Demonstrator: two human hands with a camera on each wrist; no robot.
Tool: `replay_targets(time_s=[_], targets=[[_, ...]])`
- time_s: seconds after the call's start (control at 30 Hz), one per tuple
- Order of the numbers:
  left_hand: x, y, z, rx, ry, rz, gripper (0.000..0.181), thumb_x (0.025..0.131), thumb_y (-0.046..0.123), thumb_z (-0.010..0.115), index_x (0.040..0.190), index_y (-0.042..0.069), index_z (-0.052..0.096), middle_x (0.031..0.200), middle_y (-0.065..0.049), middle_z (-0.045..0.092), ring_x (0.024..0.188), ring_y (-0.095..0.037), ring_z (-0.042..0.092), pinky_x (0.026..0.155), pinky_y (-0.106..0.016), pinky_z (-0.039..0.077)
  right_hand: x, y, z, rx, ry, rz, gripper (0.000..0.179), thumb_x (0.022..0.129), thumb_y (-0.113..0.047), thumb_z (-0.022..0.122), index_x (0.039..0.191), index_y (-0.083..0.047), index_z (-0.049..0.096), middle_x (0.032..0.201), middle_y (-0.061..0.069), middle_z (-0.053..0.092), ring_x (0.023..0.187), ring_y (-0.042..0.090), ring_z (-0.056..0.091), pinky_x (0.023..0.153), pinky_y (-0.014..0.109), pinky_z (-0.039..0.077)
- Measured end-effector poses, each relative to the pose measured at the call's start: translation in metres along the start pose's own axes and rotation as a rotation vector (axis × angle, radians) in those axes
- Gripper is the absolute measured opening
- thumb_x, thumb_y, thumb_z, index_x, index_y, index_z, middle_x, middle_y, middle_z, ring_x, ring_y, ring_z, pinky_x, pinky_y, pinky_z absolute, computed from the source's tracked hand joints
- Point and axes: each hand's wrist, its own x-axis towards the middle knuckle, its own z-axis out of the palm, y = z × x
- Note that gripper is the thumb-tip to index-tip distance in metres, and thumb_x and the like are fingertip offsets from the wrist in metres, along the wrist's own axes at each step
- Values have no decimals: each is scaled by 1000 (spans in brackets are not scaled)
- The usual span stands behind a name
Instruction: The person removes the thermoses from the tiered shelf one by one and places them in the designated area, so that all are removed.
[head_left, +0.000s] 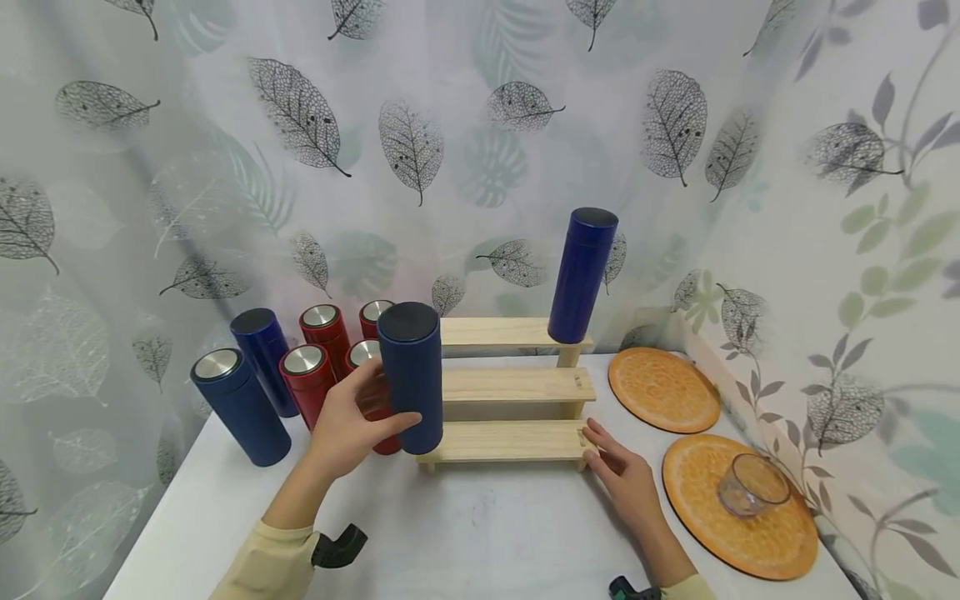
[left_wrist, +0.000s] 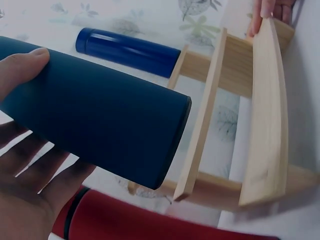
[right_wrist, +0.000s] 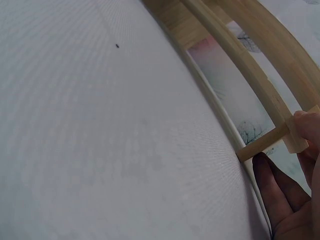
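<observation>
My left hand (head_left: 341, 432) grips a dark blue thermos flask (head_left: 412, 379) with a black lid and holds it upright, in front of the left end of a three-step wooden rack (head_left: 502, 440). In the left wrist view the thumb lies along one side of the flask (left_wrist: 100, 110) and the fingers along the other. My right hand (head_left: 628, 483) holds the right end of the rack's lowest step, thumb on the wood (right_wrist: 290, 130) and fingers by its leg. A glossy blue flask (head_left: 582, 275) stands on the top step at the right.
Several red flasks (head_left: 307, 379), a dark blue flask (head_left: 242, 407) with a silvery lid and a glossy blue flask (head_left: 262, 358) stand left of the rack. At the right lie two round orange mats (head_left: 663, 390), the nearer bearing a clear glass (head_left: 752, 485). A leaf-patterned curtain (head_left: 465, 150) hangs behind.
</observation>
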Motion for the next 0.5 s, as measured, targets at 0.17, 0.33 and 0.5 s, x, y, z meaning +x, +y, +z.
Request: replay_targets(time_s=[0.17, 0.33, 0.5], targets=[[-11, -3, -10, 29, 18, 14, 74, 85, 10, 94, 151, 14, 60, 135, -7, 73, 119, -30, 72, 101, -46, 61, -1, 0, 0, 0, 4, 5, 42, 106, -31, 74, 147, -19, 70, 160, -8, 55, 150, 19, 48, 100, 6, 44], [-24, -5, -17, 39, 39, -33, 71, 86, 11, 94, 149, 14, 61, 133, -11, 74, 117, -35, 73, 99, -48, 60, 0, 0, -1, 10, 6, 3, 42, 106, -30, 74, 147, -19, 70, 160, -8, 55, 150, 20, 49, 100, 6, 45], [-38, -13, -25, 57, 62, -57, 71, 88, 11, 92, 151, 11, 60, 132, -14, 73, 115, -34, 73, 99, -50, 62, 1, 0, 0, 7, 2, 4, 43, 106, -31, 75, 147, -19, 70, 160, -7, 55, 150, 20, 49, 100, 6, 45]])
